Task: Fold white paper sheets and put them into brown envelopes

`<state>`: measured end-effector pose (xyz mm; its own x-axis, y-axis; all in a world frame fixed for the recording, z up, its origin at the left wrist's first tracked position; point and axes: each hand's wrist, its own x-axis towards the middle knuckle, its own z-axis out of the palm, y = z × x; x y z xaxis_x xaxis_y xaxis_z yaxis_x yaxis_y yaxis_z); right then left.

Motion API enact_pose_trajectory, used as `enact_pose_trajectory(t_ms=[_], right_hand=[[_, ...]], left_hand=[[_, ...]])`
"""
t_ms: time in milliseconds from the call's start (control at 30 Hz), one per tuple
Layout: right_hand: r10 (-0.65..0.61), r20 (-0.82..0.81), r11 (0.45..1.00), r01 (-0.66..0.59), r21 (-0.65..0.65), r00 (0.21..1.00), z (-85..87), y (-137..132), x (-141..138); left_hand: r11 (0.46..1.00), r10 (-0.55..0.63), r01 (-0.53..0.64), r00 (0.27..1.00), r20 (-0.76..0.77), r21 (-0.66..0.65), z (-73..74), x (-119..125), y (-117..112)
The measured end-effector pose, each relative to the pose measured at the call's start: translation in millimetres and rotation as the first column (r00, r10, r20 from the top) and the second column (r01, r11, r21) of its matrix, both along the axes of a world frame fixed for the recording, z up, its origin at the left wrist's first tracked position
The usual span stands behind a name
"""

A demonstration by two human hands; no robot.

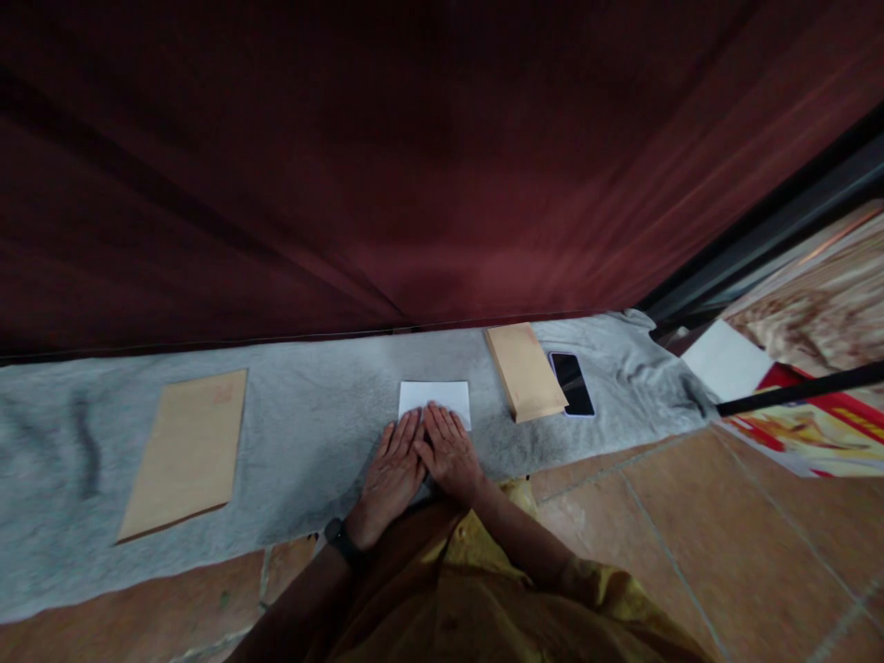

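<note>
A white sheet of paper [435,394], possibly folded, lies on the grey cloth [310,414] in front of me. Flat on its near edge rests my right hand [452,451], fingers stretched out. Beside it, my left hand [393,465] also lies flat, its fingertips at the paper's lower left edge. The two hands touch at the thumbs and cover the near part of the sheet. To the right sits a stack of brown envelopes [529,373]. Another brown envelope [190,451] lies apart on the left, with small red print in its upper corner.
A dark-screened phone [573,384] lies right of the envelope stack, partly against it. Behind the cloth hangs a dark red curtain [442,184]. At the right are a black metal bar [801,391] and a colourful printed sheet [815,428]. Tiled floor [663,516] shows in front.
</note>
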<state>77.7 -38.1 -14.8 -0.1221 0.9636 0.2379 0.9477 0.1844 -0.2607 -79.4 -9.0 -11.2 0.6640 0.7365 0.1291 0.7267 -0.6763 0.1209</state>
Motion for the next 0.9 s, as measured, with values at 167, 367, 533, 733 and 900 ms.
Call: enact_pose_trajectory(t_ms=[167, 367, 533, 733, 900], right_hand=[[-0.112, 0.04, 0.993, 0.11, 0.038, 0.993, -6.9, -15, 25], [-0.154, 0.048, 0.987, 0.152, 0.05, 0.987, -8.0, -28, 41], [-0.163, 0.02, 0.986, 0.162, 0.044, 0.986, -7.2, -27, 39], [-0.167, 0.008, 0.985, 0.167, 0.038, 0.986, -5.3, -27, 39], [-0.171, -0.028, 0.985, 0.172, 0.022, 0.985, -2.5, -26, 39]], left_hand=[[0.997, 0.067, -0.069, 0.996, 0.056, 0.031, -5.4, -1, -3], [0.996, 0.091, -0.089, 0.992, 0.09, -0.027, 7.5, 7, 20], [0.995, 0.08, -0.074, 0.992, 0.095, -0.068, 24.5, 37, 67], [0.959, 0.105, -0.09, 0.994, 0.04, -0.267, 39.9, 58, 95], [0.92, 0.165, -0.127, 0.984, 0.072, -0.371, 46.7, 56, 109]])
